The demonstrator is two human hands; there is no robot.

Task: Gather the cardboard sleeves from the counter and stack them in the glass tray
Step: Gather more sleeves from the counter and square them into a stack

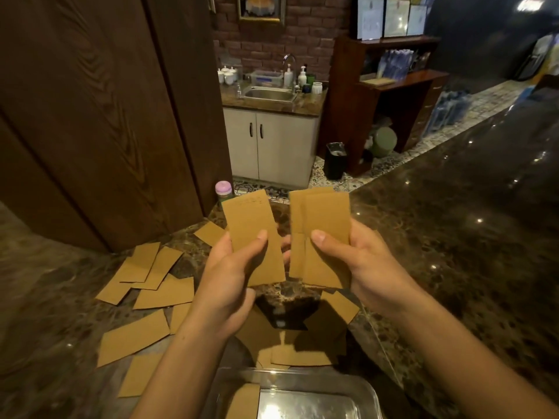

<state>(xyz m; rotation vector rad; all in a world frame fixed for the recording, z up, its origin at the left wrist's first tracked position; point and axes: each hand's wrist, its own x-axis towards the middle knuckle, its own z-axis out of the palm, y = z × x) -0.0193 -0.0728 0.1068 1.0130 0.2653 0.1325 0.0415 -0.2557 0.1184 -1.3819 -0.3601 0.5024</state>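
Several flat brown cardboard sleeves (pixel 251 225) are held up beyond the clear glass tray (pixel 372 391).
Left hand (pixel 230 276) pinches one, right hand (pixel 360 267) grips perhaps two overlapped; more lie left of the tray, one inside.

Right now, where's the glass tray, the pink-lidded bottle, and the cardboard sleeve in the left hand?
glass tray (pixel 317 384): head view, on its far wall.
pink-lidded bottle (pixel 223 188): head view, on its lid.
cardboard sleeve (pixel 249 219): head view, on its upper half, above the left hand (pixel 230 276) gripping it.
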